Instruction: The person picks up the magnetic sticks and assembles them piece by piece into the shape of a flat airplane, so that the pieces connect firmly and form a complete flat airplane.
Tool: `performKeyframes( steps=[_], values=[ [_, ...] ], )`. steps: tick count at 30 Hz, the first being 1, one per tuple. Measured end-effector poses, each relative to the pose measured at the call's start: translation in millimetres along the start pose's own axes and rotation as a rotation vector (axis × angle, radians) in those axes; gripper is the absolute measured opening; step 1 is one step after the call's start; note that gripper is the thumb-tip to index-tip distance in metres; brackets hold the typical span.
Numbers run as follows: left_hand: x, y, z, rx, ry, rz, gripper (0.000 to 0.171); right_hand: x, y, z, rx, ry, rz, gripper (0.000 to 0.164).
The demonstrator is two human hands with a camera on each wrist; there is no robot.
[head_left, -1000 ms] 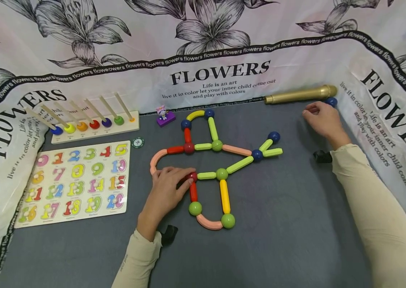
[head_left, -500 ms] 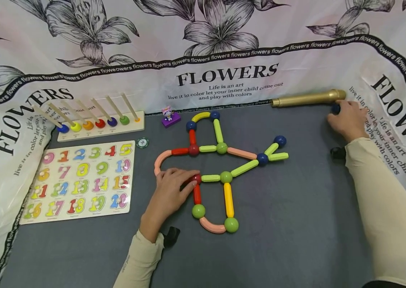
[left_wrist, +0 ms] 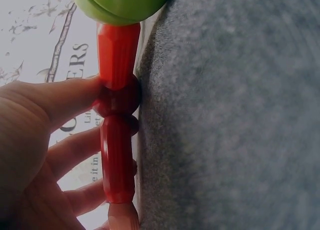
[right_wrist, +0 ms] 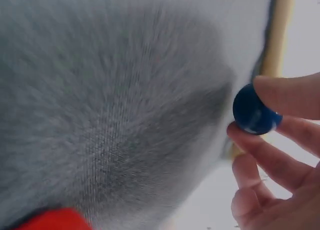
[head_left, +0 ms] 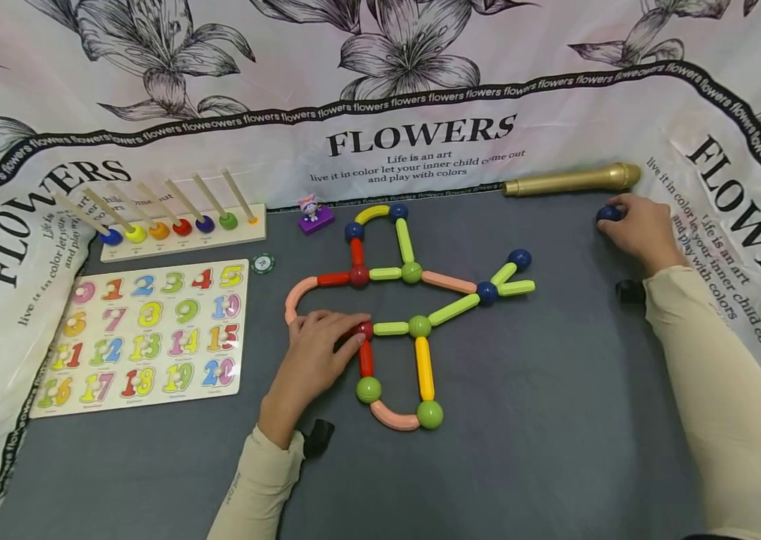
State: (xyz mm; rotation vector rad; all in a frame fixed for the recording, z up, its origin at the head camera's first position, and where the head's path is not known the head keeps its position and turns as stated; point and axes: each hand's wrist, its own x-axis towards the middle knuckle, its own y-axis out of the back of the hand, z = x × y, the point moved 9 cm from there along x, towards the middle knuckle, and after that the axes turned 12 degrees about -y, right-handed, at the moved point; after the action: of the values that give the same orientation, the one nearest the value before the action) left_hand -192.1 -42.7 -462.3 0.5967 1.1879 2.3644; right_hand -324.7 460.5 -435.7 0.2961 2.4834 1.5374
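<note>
My right hand [head_left: 644, 231] pinches a dark blue ball [right_wrist: 254, 110] between thumb and fingers, near the gold microphone-shaped tube [head_left: 573, 180]. My left hand [head_left: 316, 351] grips the red ball [left_wrist: 118, 99] of a figure made of coloured sticks and balls, its thumb on the near side and its fingers behind. A red stick [left_wrist: 117, 160] runs from that ball under the hand, and another red stick [head_left: 366, 358] leads to a green ball [head_left: 368, 389]. The figure lies flat on the grey cloth, with a blue ball [head_left: 519, 259] at one right-hand tip and a bare green stick [head_left: 515, 288] beside it.
A number puzzle board [head_left: 151, 337] lies at the left. Behind it stands a peg board [head_left: 184, 238] with coloured beads. A small figurine on a purple block [head_left: 316, 220] and a round chip [head_left: 263, 263] sit near the back. Flower-printed sheet [head_left: 421, 142] rises behind.
My right hand reached right to the blue ball by the gold tube, took hold of it and shifted it slightly left. The left hand stays on the red ball.
</note>
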Motion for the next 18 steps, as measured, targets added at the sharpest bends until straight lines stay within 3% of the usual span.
performKeyframes(
  steps=[12,18],
  values=[
    [0.5,1.9,0.1,-0.003,-0.004,0.009,0.035,-72,-13,-48,0.094,0.086,-0.116,0.047],
    [-0.1,0.4,1.4,-0.016,0.013,-0.004,0.035,-107,-26,-59,0.138,0.118,-0.226,0.045]
  ],
)
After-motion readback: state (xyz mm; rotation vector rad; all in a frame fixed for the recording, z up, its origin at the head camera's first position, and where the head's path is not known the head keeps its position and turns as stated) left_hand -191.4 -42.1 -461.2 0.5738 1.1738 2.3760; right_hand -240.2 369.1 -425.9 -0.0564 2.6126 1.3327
